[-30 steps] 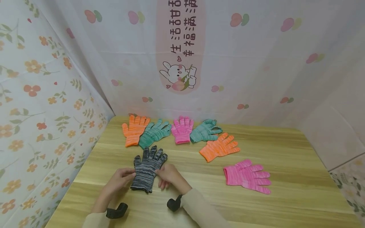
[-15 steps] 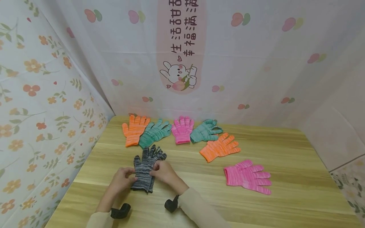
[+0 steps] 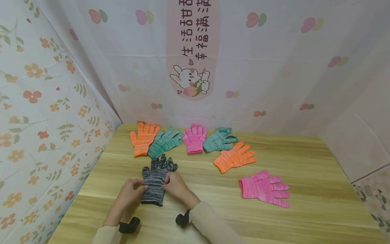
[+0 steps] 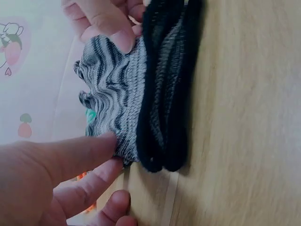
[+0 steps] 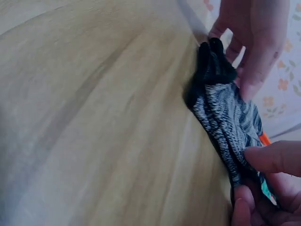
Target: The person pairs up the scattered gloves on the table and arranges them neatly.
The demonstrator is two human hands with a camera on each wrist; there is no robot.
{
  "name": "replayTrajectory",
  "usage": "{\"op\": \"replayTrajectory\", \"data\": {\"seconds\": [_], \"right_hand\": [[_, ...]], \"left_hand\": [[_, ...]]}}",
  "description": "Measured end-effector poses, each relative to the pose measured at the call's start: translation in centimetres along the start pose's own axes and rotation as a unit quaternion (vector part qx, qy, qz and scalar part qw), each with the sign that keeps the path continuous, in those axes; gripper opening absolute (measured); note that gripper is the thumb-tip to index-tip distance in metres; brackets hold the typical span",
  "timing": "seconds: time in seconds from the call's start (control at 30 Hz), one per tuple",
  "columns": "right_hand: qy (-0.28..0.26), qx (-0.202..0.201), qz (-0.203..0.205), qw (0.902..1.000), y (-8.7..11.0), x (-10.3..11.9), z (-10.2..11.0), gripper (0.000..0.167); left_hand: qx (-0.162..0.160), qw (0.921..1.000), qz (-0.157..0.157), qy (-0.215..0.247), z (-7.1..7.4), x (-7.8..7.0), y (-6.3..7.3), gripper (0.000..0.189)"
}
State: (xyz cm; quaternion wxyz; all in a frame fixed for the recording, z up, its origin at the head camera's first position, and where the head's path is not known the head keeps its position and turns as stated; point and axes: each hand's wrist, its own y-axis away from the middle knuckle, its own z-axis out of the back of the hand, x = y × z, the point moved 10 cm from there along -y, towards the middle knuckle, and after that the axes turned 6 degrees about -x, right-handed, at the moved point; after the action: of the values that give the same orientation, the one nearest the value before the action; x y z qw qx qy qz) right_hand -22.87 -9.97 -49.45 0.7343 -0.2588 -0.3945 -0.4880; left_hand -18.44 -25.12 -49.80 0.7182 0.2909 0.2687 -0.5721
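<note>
A pair of black-and-grey striped knit gloves (image 3: 153, 188) lies stacked near the front of the table, fingers pointing away. In the left wrist view two black cuff rims (image 4: 165, 94) lie one against the other. My left hand (image 3: 129, 192) pinches the stack's left edge near the cuffs, thumb on one face and fingertips on the other. My right hand (image 3: 177, 185) pinches the opposite edge, its thumb (image 5: 270, 157) on the knit. The upper fingers of the gloves are bunched together on the right. The palms of both gloves are partly hidden.
Along the back of the wooden table (image 3: 304, 169) lie an orange glove (image 3: 144, 139), a green glove (image 3: 164, 142), a pink glove (image 3: 194, 137) and another green glove (image 3: 219, 139). A second orange glove (image 3: 234, 157) and pink glove (image 3: 264, 188) lie to the right. A printed curtain (image 3: 274, 74) hangs behind.
My right hand has moved up and left along the gloves' right edge. The two striped gloves have come into closer line, their cuffs now overlapping. The other gloves have stayed put.
</note>
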Motion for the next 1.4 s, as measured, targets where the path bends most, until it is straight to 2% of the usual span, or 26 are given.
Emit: {"op": "replayTrajectory", "data": {"seconds": [0.23,0.37,0.53,0.6,0.67,0.7,0.77,0.83,0.9,0.93,1.0,1.1,1.2,1.4], "right_hand": [[-0.003,-0.037,-0.005,0.9993,0.0,-0.2,0.3,0.03],[-0.008,-0.043,-0.005,0.999,-0.1,-0.2,0.4,0.026],[0.03,-0.038,-0.012,0.9988,-0.1,-0.2,0.6,0.026],[0.039,-0.035,-0.008,0.9986,-0.2,0.1,0.7,0.023],[0.045,-0.037,0.008,0.9983,-0.4,0.6,1.0,0.018],[0.051,-0.042,0.02,0.9976,-0.6,0.9,1.2,0.015],[0.079,-0.051,0.049,0.9943,-1.1,1.7,1.6,0.01],[0.124,-0.056,0.076,0.9877,-1.5,2.4,1.9,0.013],[0.172,-0.054,0.094,0.979,-2.0,2.9,2.0,0.018],[0.195,-0.051,0.101,0.9744,-2.2,3.1,1.9,0.02],[0.225,-0.048,0.107,0.9673,-2.8,3.2,1.9,0.02],[0.258,-0.054,0.115,0.9577,-3.8,3.2,1.9,0.018],[0.302,-0.051,0.127,0.9435,-4.8,3.3,1.7,0.019],[0.414,0.033,0.128,0.9005,-5.6,2.6,0.1,0.027]], "left_hand": [[-0.025,0.9988,0.035,-0.024,0.2,0.5,-0.5,0.021],[-0.034,0.9977,0.039,-0.043,0.4,0.3,-0.6,0.019],[-0.048,0.9958,0.031,-0.071,0.7,-0.5,-0.6,0.021],[-0.062,0.9935,0.01,-0.095,0.8,-1.3,-0.6,0.022],[-0.076,0.9881,-0.029,-0.131,0.7,-2.6,-0.5,0.023],[-0.083,0.9826,-0.055,-0.157,0.5,-3.3,-0.5,0.025],[-0.098,0.9645,-0.113,-0.218,0.0,-4.8,-0.4,0.033],[-0.111,0.943,-0.164,-0.267,-0.6,-6.2,-0.2,0.042],[-0.116,0.9237,-0.203,-0.304,-1.3,-7.2,0.1,0.051],[-0.113,0.9166,-0.216,-0.316,-1.7,-7.5,0.2,0.054],[-0.098,0.9097,-0.233,-0.329,-2.5,-7.7,0.4,0.057],[-0.059,0.912,-0.238,-0.329,-3.8,-7.6,0.8,0.059],[-0.04,0.9155,-0.237,-0.323,-4.7,-7.3,1.4,0.059],[-0.039,0.9229,-0.227,-0.308,-5.2,-7.1,1.8,0.059]]}}
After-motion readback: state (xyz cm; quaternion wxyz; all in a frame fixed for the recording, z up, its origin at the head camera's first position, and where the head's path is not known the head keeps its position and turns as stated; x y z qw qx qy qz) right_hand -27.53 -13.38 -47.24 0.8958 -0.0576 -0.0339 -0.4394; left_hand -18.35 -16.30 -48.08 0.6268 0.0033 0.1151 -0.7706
